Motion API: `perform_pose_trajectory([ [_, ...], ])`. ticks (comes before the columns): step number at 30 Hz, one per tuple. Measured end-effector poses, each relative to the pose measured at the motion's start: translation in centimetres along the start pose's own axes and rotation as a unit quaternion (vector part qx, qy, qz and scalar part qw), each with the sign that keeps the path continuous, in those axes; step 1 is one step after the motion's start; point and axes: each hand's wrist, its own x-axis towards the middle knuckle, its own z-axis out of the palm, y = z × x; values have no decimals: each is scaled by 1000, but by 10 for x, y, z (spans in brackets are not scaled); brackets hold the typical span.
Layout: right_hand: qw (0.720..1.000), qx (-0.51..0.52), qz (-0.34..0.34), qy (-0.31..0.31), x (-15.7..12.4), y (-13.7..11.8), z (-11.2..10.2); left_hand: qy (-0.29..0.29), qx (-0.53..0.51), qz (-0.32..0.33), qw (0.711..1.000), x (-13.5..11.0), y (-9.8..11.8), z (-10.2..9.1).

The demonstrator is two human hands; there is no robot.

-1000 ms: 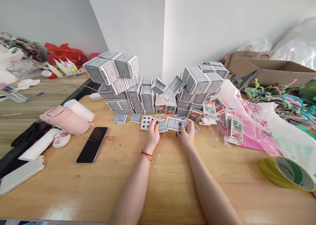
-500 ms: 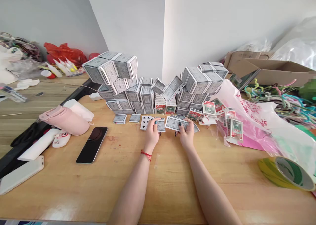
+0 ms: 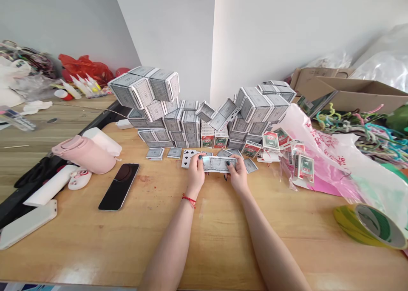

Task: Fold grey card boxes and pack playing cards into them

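Head view: my feed looks forward and down from above the near edge of the wooden tabletop (image 3: 219,240).
Forearms (image 3: 168,240): nearest the lens; I see both enter from the bottom.
Mid-frame: left hand (image 3: 195,172), right hand (image 3: 239,176), farther out.
White wall (image 3: 287,31): backdrop, across the top.

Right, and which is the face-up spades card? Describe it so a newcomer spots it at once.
On the wooden table, find the left hand, with the red bracelet at its wrist. The spades card sticks out to the left of that hand, which hides part of it. Unlike the grey-backed cards nearby, it shows a white face with black spades.
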Motion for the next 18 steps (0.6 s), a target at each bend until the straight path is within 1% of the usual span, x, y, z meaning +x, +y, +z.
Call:
perform_pose_trajectory([
  [2, 1000, -6, -3, -2, 0, 0, -1, -23, -37, -54, 998, -2, 2, 1],
  [4, 1000, -14, -4, -10, 0, 0, -2, -36, -53, -85, 994, -3, 5, 2],
  [8, 999, -22, -6, -24, -1, 1, -1, -17, -36, -75, 996, -6, 6, 3],
  [18, 999, -28, -4, -34, -6, 5, 7, -10, -11, -66, 998, -12, 0, 12],
])
